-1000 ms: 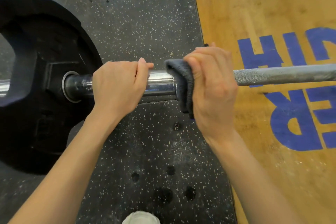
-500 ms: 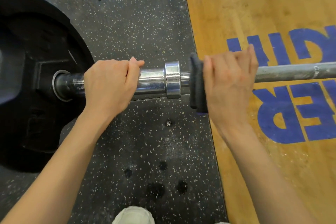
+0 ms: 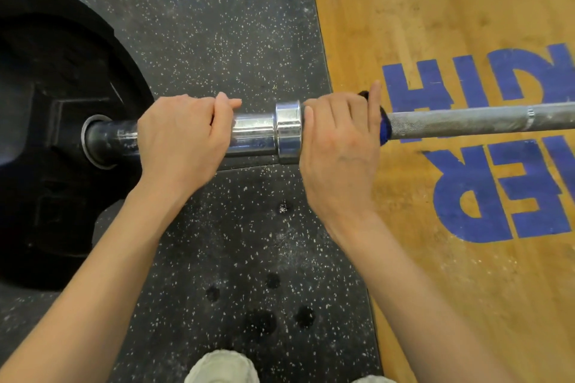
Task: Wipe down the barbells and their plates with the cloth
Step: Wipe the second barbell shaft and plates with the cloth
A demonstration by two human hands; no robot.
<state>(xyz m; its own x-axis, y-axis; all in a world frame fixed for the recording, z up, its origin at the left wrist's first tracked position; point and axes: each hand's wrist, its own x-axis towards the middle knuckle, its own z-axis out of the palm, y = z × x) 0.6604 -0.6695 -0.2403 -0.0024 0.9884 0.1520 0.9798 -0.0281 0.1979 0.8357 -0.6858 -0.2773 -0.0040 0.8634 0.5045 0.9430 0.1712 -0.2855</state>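
Count: one barbell [image 3: 466,120], one black weight plate [image 3: 46,134], one dark cloth [image 3: 385,127], two hands, left hand [image 3: 183,137], right hand [image 3: 339,146], two shoe tips.

A black rubber floor [image 3: 217,40] flecked with pale specks met a wooden platform [image 3: 451,289] painted with blue lettering [image 3: 497,190], while the toe of a pale shoe [image 3: 222,367] showed at the bottom edge.

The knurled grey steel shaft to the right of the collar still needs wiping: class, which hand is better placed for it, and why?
The right hand: it grips the dark blue cloth around the knurled grey steel shaft. The left hand holds the chrome sleeve, clothless.
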